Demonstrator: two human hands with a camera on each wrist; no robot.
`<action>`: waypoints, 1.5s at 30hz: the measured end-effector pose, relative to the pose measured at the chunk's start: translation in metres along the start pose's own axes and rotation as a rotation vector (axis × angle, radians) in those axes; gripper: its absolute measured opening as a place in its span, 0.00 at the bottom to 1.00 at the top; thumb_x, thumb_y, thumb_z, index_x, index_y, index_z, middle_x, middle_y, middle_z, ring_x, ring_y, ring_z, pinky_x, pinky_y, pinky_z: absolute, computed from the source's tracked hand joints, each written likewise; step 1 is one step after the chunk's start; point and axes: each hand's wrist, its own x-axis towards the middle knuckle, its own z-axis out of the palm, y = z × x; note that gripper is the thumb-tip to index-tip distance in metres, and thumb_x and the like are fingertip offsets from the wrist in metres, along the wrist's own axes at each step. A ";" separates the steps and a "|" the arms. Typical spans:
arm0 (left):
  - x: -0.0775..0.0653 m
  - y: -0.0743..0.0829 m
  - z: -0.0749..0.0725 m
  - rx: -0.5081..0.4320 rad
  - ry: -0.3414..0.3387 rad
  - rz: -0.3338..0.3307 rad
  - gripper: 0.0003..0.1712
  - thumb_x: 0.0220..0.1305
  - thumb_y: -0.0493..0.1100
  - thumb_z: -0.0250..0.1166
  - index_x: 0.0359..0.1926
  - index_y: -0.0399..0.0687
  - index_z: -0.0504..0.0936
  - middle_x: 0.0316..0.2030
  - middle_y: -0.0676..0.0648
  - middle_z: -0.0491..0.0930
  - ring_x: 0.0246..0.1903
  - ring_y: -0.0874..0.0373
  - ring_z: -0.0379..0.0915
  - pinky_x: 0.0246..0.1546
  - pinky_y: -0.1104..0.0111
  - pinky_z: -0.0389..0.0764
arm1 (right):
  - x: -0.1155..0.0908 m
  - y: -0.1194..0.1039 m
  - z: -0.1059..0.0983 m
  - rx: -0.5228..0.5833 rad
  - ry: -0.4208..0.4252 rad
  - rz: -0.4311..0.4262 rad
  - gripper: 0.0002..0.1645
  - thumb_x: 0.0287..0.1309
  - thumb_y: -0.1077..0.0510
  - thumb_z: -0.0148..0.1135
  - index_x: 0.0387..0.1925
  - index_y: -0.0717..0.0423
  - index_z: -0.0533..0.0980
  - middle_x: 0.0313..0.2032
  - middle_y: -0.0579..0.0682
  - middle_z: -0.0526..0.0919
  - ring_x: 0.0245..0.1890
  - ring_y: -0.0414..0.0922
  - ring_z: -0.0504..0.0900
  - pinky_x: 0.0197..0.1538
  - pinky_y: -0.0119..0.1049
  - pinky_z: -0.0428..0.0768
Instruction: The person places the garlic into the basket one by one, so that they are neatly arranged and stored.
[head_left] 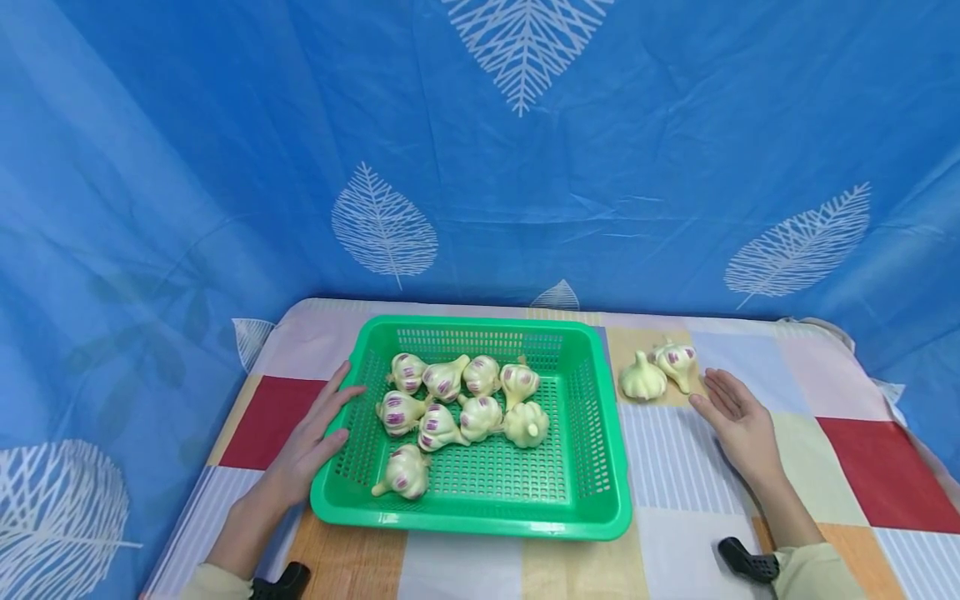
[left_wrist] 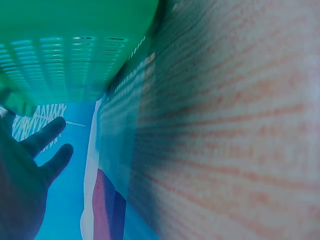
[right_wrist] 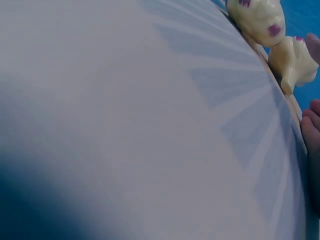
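Note:
A green plastic basket [head_left: 480, 527] holds several garlic bulbs [head_left: 444, 379] with purple marks, grouped toward its left and back. My left hand [head_left: 303, 454] lies along the basket's left rim with its fingers spread and extended; in the left wrist view the left hand [left_wrist: 22, 185] shows spread fingers beside the basket wall [left_wrist: 65, 75]. Right of the basket, a pale garlic bulb [head_left: 642, 377] and a purple-marked garlic bulb [head_left: 677, 363] sit close together on the cloth. My right hand [head_left: 742, 423] is just to their right, fingers extended, holding nothing.
A patchwork-patterned cloth [head_left: 678, 458] covers the table. Blue curtain [head_left: 480, 208] with white leaf prints hangs behind the table and on the left side. Black wrist devices [head_left: 746, 560] sit at both cuffs.

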 end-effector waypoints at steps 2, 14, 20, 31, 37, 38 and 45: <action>0.000 0.000 0.000 -0.009 -0.002 -0.002 0.36 0.66 0.39 0.55 0.75 0.48 0.62 0.80 0.51 0.43 0.76 0.60 0.40 0.59 0.63 0.71 | 0.009 0.000 0.002 0.020 -0.015 -0.007 0.45 0.69 0.52 0.63 0.76 0.67 0.54 0.71 0.70 0.63 0.72 0.54 0.65 0.59 0.18 0.66; 0.003 0.002 0.001 -0.013 -0.005 0.015 0.36 0.66 0.39 0.55 0.75 0.44 0.63 0.80 0.50 0.43 0.76 0.59 0.41 0.58 0.63 0.73 | 0.049 -0.004 0.008 0.105 -0.115 0.091 0.51 0.69 0.48 0.63 0.79 0.63 0.47 0.75 0.67 0.53 0.74 0.60 0.56 0.62 0.21 0.65; 0.003 -0.001 0.002 0.004 0.000 0.021 0.35 0.66 0.39 0.54 0.75 0.43 0.63 0.80 0.49 0.43 0.76 0.58 0.41 0.59 0.61 0.71 | 0.057 -0.003 0.010 0.079 -0.118 0.038 0.47 0.68 0.50 0.65 0.77 0.65 0.53 0.71 0.69 0.62 0.68 0.47 0.69 0.55 0.18 0.70; 0.002 0.001 0.002 -0.017 0.001 0.015 0.36 0.65 0.39 0.56 0.75 0.44 0.62 0.80 0.48 0.44 0.76 0.56 0.42 0.56 0.61 0.75 | 0.057 -0.003 0.009 0.117 -0.089 0.073 0.45 0.61 0.52 0.72 0.70 0.72 0.63 0.52 0.46 0.81 0.45 0.22 0.78 0.44 0.21 0.79; 0.002 -0.001 0.002 -0.011 0.003 0.015 0.36 0.65 0.39 0.56 0.75 0.44 0.62 0.80 0.49 0.44 0.76 0.59 0.42 0.55 0.61 0.76 | 0.057 -0.004 0.008 0.149 -0.093 0.086 0.46 0.61 0.53 0.72 0.70 0.72 0.63 0.47 0.34 0.80 0.44 0.22 0.78 0.43 0.21 0.78; 0.001 -0.001 0.001 -0.009 0.003 0.018 0.36 0.66 0.39 0.56 0.75 0.44 0.62 0.80 0.48 0.44 0.76 0.59 0.42 0.55 0.61 0.76 | 0.057 -0.004 0.008 0.148 -0.091 0.090 0.46 0.60 0.52 0.72 0.70 0.72 0.63 0.46 0.32 0.80 0.44 0.22 0.78 0.43 0.21 0.78; 0.000 0.000 0.000 -0.013 0.001 0.005 0.36 0.66 0.39 0.55 0.75 0.45 0.62 0.80 0.50 0.44 0.76 0.60 0.41 0.57 0.61 0.74 | 0.058 -0.003 0.001 0.133 -0.078 0.109 0.48 0.59 0.52 0.74 0.70 0.73 0.63 0.42 0.26 0.79 0.42 0.21 0.79 0.43 0.20 0.78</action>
